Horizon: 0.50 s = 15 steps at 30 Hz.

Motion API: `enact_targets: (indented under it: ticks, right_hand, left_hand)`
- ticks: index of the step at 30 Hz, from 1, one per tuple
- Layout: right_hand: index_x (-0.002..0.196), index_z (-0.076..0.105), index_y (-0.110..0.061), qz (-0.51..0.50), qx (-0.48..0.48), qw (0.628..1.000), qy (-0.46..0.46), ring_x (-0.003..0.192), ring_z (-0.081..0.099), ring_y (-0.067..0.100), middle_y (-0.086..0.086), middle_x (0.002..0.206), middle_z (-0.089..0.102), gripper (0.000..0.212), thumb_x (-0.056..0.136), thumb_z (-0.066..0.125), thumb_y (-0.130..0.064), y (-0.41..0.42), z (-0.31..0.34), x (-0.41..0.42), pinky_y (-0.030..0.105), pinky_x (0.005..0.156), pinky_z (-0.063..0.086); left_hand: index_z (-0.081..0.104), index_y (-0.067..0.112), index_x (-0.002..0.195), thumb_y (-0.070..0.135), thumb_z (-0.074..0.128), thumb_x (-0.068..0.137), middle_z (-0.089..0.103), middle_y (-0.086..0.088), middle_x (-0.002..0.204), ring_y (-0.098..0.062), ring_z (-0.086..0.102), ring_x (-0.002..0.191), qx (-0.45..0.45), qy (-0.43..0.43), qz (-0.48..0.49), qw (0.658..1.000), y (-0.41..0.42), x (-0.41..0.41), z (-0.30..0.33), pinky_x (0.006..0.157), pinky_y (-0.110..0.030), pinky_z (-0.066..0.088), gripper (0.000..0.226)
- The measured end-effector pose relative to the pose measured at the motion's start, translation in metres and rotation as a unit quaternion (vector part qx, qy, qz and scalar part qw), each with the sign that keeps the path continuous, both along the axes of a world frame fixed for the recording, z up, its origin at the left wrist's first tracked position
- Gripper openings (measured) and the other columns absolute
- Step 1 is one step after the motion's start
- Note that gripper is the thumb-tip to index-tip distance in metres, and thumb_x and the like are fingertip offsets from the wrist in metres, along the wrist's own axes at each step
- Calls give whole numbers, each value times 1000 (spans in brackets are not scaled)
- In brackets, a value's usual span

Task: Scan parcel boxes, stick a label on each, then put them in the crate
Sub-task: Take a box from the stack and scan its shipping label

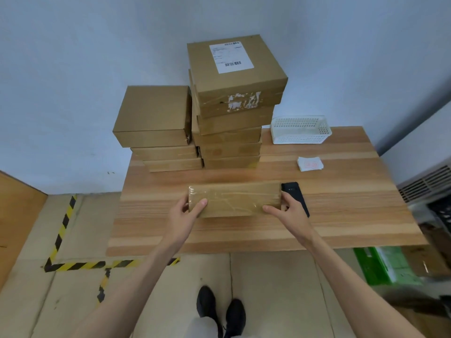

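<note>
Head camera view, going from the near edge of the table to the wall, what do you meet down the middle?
Hands' parcel box → bare wood of the table → taller box stack by the wall.

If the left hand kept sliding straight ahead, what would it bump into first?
The left hand grips the parcel box. Beyond it, likely the lower stack of boxes, across bare table; depth is uncertain.

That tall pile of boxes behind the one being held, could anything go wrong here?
Possibly. The taller stack is staggered, so a bump might topple it. The black scanner lies right against the held box, beside the right hand, and could get pushed. The left hand holds only a corner, so its grip may slip.
</note>
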State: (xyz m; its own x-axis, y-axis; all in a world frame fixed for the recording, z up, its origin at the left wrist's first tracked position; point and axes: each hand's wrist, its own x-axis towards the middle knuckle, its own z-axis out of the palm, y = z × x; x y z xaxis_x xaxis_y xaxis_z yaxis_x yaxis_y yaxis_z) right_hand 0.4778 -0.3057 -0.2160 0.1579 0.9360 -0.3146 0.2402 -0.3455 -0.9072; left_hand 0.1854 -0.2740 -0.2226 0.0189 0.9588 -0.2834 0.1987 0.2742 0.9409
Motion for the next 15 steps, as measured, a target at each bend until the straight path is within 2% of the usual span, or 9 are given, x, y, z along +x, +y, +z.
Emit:
enact_targets:
  ticks: [4,8,9,11,13,15]
  right_hand:
    - [127,65,-24,-10,-2,1000,2,107,68,2,-14,113,74,42,88,79,-28,4,-9,-3,31,101,51]
    - [122,65,-30,-57,-1,998,-10,101,68,-1,-17,108,74,34,90,75,-36,12,-11,-10,28,96,53]
    - [125,63,-28,-77,-4,997,-20,101,67,0,-16,109,73,40,89,74,-44,16,-13,-12,29,95,54]
    - [134,58,-22,-98,-21,994,-39,106,65,5,-12,117,69,67,82,72,-62,21,-18,-14,34,98,54]
    - [140,55,-21,-91,-47,994,-45,112,62,8,-10,124,66,85,76,70,-74,26,-25,-14,37,103,51]
    - [138,58,-27,-68,-59,995,-40,115,62,7,-15,122,69,78,75,73,-71,29,-32,-15,37,105,49]
  left_hand:
    - [64,35,127,35,65,99,72,23,113,6,66,102,-23,-15,-23,999,9,0,0,85,-20,46,29]
    - [53,39,141,46,69,93,67,27,122,8,62,108,-30,24,-81,996,16,-13,-8,91,-20,48,50]
    - [51,41,142,48,72,90,66,28,123,9,61,108,-32,34,-97,994,18,-15,-10,91,-21,49,57]
    - [48,42,141,48,78,85,66,26,122,7,61,108,-34,61,-116,991,22,-19,-16,88,-20,49,64]
    - [54,34,139,41,81,84,69,21,119,5,62,106,-38,75,-121,989,29,-20,-25,82,-16,50,61]
    - [61,24,133,29,80,87,73,16,112,7,64,98,-37,80,-114,990,37,-21,-37,74,-12,51,51]
